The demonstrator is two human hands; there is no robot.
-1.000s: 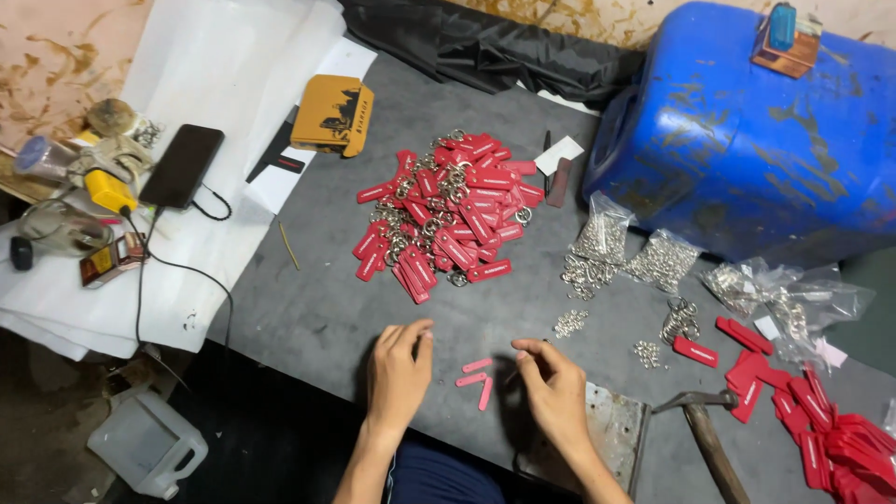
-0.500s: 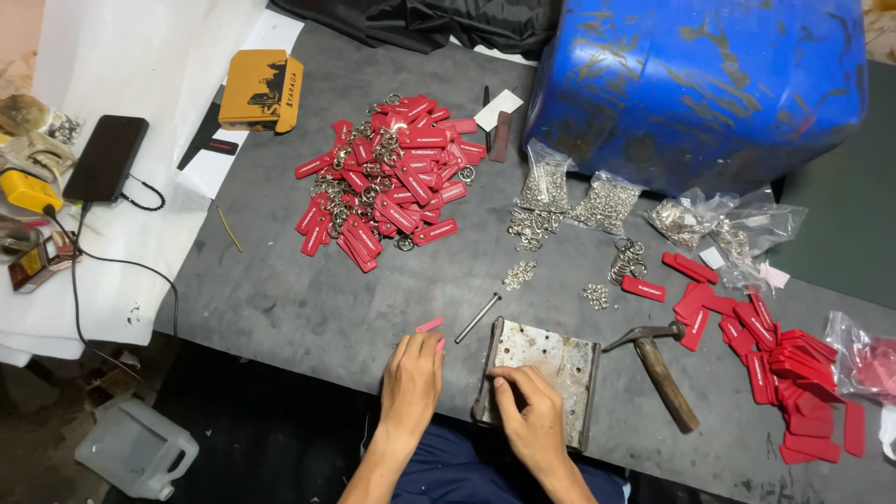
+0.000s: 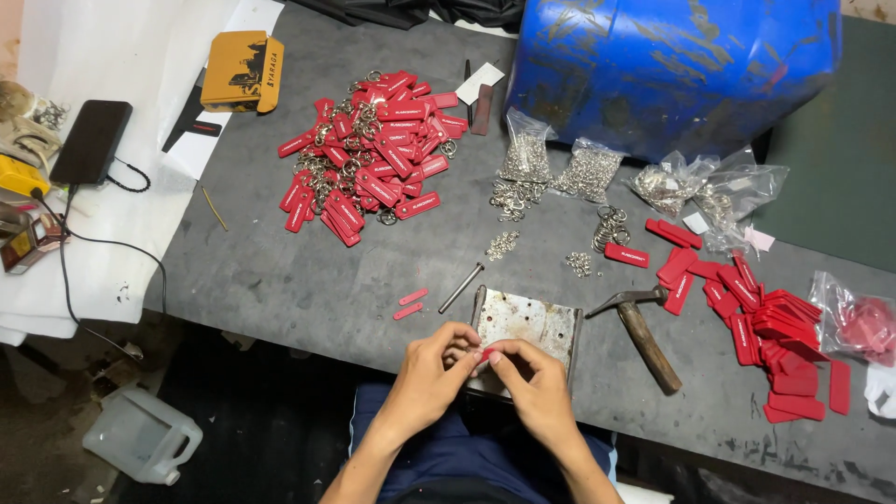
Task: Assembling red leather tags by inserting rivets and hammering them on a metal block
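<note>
My left hand (image 3: 429, 373) and my right hand (image 3: 532, 383) meet at the near edge of the grey table (image 3: 280, 271), fingertips pinched together on a small red tag piece (image 3: 483, 355). They hover over the front of a worn metal plate (image 3: 523, 322). Two small pink strips (image 3: 411, 303) and a thin metal pin (image 3: 461, 287) lie just left of the plate. A hammer (image 3: 639, 327) rests to its right.
A heap of red key tags with rings (image 3: 369, 154) lies at the back left. Bags of metal rings (image 3: 560, 168) sit before a blue barrel (image 3: 672, 65). Loose red tags (image 3: 756, 317) are stacked right. A phone (image 3: 91, 140) and yellow box (image 3: 243, 58) lie far left; a plastic jug (image 3: 140, 434) stands on the floor.
The view has shifted right, bringing the plate and hammer into sight. My hands left the pink strips on the table and came together over the plate, pinching a small red piece.
</note>
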